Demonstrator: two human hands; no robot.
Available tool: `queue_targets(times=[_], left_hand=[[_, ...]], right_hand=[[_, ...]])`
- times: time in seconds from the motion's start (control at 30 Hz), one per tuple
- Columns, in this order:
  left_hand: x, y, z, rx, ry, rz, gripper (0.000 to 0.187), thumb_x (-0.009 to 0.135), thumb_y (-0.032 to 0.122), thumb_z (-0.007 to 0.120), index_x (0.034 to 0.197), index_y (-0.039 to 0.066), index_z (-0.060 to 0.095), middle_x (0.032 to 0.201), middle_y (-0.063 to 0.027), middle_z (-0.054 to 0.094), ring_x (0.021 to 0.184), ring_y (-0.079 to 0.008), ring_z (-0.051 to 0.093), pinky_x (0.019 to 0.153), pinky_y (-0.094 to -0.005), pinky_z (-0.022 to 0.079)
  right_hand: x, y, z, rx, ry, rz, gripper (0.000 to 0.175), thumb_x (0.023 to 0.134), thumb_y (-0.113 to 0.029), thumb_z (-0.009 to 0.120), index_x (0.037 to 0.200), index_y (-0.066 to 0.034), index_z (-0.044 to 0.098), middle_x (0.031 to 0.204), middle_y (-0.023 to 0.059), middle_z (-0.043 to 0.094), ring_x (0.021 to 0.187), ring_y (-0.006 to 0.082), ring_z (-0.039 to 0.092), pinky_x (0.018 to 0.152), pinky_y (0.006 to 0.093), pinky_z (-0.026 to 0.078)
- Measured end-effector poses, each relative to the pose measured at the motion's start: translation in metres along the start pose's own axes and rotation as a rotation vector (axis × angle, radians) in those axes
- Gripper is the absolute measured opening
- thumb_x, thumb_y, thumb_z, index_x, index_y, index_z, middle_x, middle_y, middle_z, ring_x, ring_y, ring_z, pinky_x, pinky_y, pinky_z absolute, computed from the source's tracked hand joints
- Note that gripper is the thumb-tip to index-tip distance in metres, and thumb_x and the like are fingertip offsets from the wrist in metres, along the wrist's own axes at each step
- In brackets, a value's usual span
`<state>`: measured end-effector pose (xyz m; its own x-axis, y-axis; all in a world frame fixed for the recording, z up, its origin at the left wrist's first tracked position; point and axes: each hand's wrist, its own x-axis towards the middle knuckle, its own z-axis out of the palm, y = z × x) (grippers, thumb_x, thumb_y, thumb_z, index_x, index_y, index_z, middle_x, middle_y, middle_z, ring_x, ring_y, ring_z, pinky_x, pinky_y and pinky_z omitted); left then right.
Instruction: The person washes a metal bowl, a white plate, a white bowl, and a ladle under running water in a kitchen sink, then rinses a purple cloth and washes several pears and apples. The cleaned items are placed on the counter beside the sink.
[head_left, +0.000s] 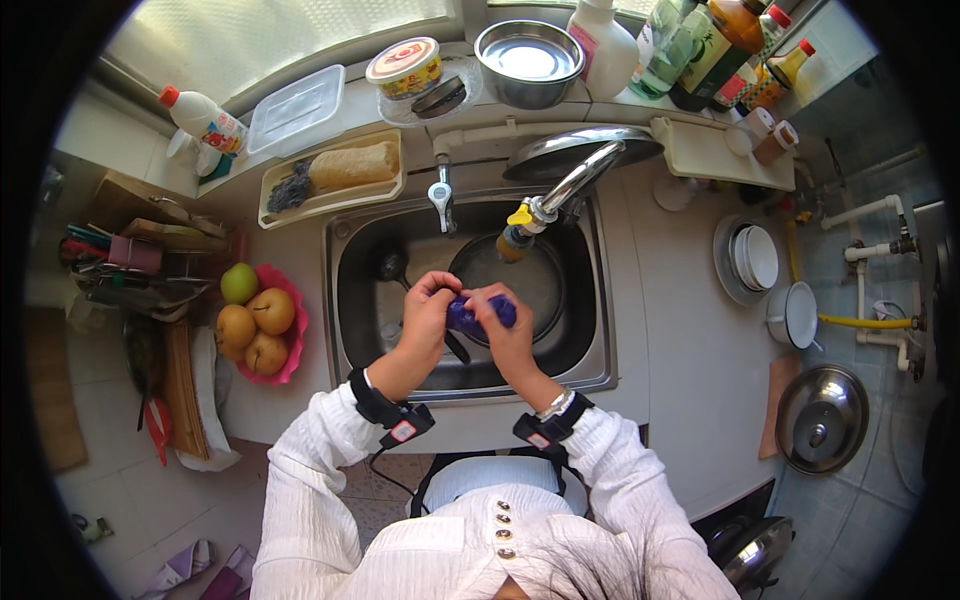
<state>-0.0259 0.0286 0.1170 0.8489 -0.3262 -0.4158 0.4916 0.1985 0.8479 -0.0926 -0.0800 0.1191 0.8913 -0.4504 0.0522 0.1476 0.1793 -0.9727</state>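
Observation:
Over a stainless steel sink (609, 330), my two hands are together on a glossy dark purple object, which looks like a cloth or a vegetable; its kind cannot be told. My left hand (429, 311) pinches its left end. My right hand (504, 322) curls its fingers over the middle and right part. Under the hands lies a round metal pan or basin (544, 277) in the sink. A ladle (393, 264) leans at the sink's left, its dark handle partly hidden by the hands. The chrome faucet (581, 176) with a yellow valve hangs just beyond.
Left of the sink, a pink fruit bowl (301, 322) holds several pears. Behind it are a tray (401, 180) with a loofah and scourer, a small tap (441, 196) and a pot lid (525, 161). Stacked bowls (756, 257) and an enamel pot (795, 315) stand at right.

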Motion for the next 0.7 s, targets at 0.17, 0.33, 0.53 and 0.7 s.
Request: queue_targets(times=[0.17,0.33,0.53,0.7], left_hand=[[-0.008,0.006,0.028,0.536,-0.068,0.64,0.017,0.072,-0.014,0.044,0.071,0.001,0.051,0.076,-0.0059,0.053,0.074,-0.0158,0.055,0.068,-0.0255,0.043],[-0.013,-0.003,0.032,0.825,-0.297,0.893,0.016,0.056,-0.011,0.051,0.06,0.004,0.049,0.062,-0.0061,0.054,0.066,-0.027,0.055,0.061,-0.0331,0.044],[-0.027,-0.008,0.035,0.995,-0.625,1.012,0.016,0.051,0.0,0.059,0.059,0.009,0.05,0.063,-0.0035,0.054,0.068,-0.026,0.056,0.057,-0.0358,0.046],[-0.014,-0.015,0.039,0.995,-0.733,1.045,0.016,0.052,0.0,0.059,0.061,0.009,0.049,0.064,-0.0053,0.053,0.067,-0.0275,0.055,0.058,-0.0358,0.046]], right_hand=[[0.004,0.024,-0.005,0.472,0.195,0.494,0.018,0.091,-0.023,0.059,0.081,-0.0089,0.059,0.079,-0.0004,0.059,0.074,0.0082,0.055,0.07,0.0257,0.043],[0.009,0.044,-0.028,0.815,0.025,0.955,0.016,0.09,-0.028,0.06,0.086,-0.0124,0.059,0.08,0.0001,0.06,0.076,0.009,0.058,0.07,0.0247,0.045],[0.011,0.022,-0.032,0.639,-0.184,1.15,0.02,0.088,-0.03,0.062,0.081,-0.0116,0.058,0.074,0.0002,0.059,0.064,0.0099,0.057,0.055,0.0242,0.045],[0.015,0.057,-0.054,0.622,-0.306,1.158,0.023,0.087,-0.036,0.063,0.084,-0.0132,0.06,0.079,0.0003,0.062,0.067,0.0106,0.059,0.055,0.0244,0.044]])
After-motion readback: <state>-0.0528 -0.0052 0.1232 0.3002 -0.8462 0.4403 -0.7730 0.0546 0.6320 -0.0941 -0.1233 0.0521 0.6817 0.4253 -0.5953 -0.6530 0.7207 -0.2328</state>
